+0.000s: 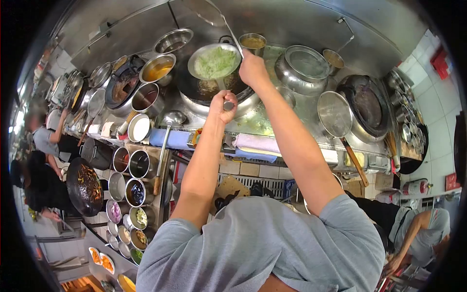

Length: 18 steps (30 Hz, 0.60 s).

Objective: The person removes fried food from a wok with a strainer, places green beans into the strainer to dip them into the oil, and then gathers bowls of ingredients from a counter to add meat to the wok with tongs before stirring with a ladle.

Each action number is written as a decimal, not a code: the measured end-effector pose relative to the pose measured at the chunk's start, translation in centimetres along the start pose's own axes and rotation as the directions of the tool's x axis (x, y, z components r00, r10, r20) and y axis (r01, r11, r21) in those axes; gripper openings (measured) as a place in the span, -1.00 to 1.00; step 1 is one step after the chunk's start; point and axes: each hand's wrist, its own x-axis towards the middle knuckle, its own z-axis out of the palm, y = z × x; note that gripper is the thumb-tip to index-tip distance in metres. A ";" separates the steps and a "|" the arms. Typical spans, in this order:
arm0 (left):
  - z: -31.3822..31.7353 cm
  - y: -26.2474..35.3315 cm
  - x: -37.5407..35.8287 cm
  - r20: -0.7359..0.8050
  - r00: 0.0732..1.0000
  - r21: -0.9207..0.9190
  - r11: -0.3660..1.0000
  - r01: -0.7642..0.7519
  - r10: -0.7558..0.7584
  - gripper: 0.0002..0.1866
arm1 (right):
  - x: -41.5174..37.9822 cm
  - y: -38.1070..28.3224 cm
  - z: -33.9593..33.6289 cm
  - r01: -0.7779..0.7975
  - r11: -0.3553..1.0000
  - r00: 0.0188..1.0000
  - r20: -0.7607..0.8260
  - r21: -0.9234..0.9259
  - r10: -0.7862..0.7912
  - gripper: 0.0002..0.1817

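Observation:
My left hand [224, 106] is wrapped round the handle of a round metal strainer [223, 83]. Shredded pale-green vegetable [215, 62] is heaped in it. Below the strainer sits a dark wok [188, 82] on the range, with brownish bits at its bottom. To the right of the strainer, my right hand [254, 70] is closed on the long thin shaft of a ladle [232, 33], whose round head rises toward the back wall at the top of the view.
A lidded steel pot [307, 63], a perforated skimmer [334, 114] and another wok [366, 104] are on the right. Left stand a bowl of yellow liquid [158, 68], a ladle [174, 118] and several ingredient tins [138, 192]. Folded towels [258, 141] line the front edge. Other people are on both sides.

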 end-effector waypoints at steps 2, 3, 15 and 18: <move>0.4 -0.2 -1.1 0.039 0.999 0.026 1.000 0.013 -0.014 -0.84 | 0.6 0.4 2.1 0.017 0.999 0.992 0.121 0.048 -0.023 -0.75; 0.6 0.0 -1.5 0.028 0.998 -0.006 0.999 0.052 -0.052 -0.84 | 1.0 0.8 2.6 0.048 0.997 0.995 0.087 0.062 -0.054 -0.76; -2.1 1.0 -3.1 0.026 0.991 -0.071 0.988 0.135 -0.134 -0.82 | -1.6 -0.4 1.7 0.027 0.997 0.990 0.138 0.075 -0.037 -0.78; -2.5 1.3 -3.1 0.040 0.986 -0.092 0.982 0.167 -0.164 -0.83 | -3.4 0.6 3.5 0.037 0.998 0.997 -0.065 0.046 -0.034 -0.83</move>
